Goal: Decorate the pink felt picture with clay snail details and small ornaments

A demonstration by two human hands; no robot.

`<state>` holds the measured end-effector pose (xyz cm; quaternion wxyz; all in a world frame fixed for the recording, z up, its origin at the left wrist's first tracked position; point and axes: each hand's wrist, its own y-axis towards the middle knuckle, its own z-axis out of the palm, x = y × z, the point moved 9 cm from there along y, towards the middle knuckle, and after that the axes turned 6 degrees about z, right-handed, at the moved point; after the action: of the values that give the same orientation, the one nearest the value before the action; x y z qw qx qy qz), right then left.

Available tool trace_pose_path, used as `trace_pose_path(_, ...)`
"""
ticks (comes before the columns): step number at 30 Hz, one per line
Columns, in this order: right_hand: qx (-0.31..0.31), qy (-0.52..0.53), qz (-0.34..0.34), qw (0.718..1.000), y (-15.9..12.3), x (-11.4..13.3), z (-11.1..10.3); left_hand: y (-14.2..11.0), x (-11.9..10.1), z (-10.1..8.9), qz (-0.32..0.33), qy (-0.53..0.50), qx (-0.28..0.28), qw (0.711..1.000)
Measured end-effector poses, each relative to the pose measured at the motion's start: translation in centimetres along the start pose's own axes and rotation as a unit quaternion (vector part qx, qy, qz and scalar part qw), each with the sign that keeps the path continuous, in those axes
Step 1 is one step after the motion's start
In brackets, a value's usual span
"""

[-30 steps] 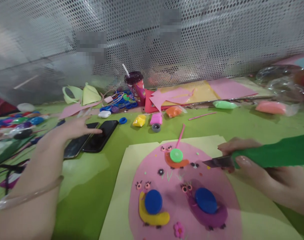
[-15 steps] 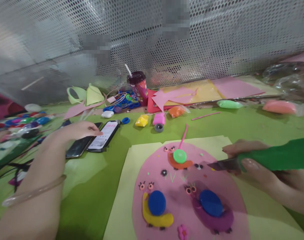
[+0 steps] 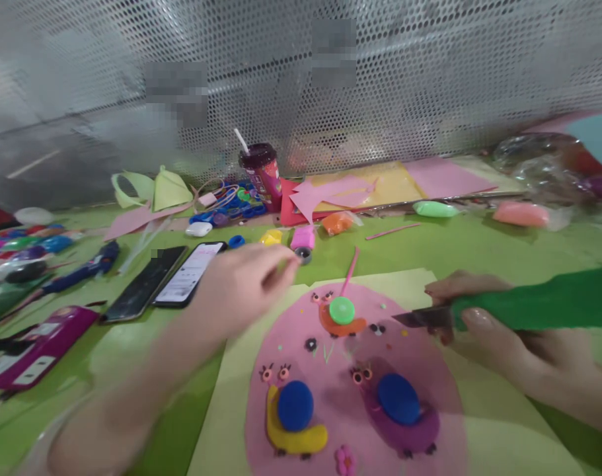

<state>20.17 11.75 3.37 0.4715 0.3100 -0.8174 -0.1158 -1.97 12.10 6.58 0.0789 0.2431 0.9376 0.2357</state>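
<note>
My right hand [image 3: 509,337] is wrapped round a green-handled knife [image 3: 538,304]. Its dark pointed blade reaches left over the edge of a round pink sheet [image 3: 330,357], which lies on pale yellow paper [image 3: 231,396]. Curled and blurred, my left hand [image 3: 246,284] hovers beside a small grey ring [image 3: 303,255]; its fingertips come together, and what they hold, if anything, is hidden. Clay snails sit on the pink sheet: an orange one [image 3: 341,324] with a green disc, a yellow one [image 3: 295,436] and a purple one [image 3: 404,426] with blue discs.
Two phones [image 3: 147,284] [image 3: 189,274] lie left, beyond a magenta device [image 3: 47,347]. A lidded cup [image 3: 263,175] with a straw stands at the back near a perforated metal wall [image 3: 404,86]. Clay packets, orange [image 3: 338,223] and green [image 3: 434,209], lie along the back.
My left hand has left the phone and moved right, toward the grey ring. My right hand still holds the knife over the paper. The whole view has shifted slightly.
</note>
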Motion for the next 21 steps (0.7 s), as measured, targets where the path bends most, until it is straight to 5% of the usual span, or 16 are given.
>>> trace_pose_path(3, 0.026, 0.019, -0.056, 0.998, 0.0, 1.5, 0.3, -1.1, -5.6, 1.4, 0.086, -0.124, 0.018, 0.988)
trace_pose_path(6, -0.012, 0.013, -0.027, 0.999, -0.2, 1.3, -0.3, -2.0, -8.4, 2.1, 0.128, -0.17, 0.056, 0.975)
trace_pose_path(10, -0.044, -0.024, 0.048, 0.998, -0.9, 0.0, -0.5, -2.1, -7.5, 2.6, 0.094, -0.177, 0.051, 0.978)
trace_pose_path(21, 0.141, -0.021, -0.09, 0.986, -1.1, 1.7, 2.7, -2.1, -6.5, 3.3, 0.127, -0.178, 0.06, 0.974)
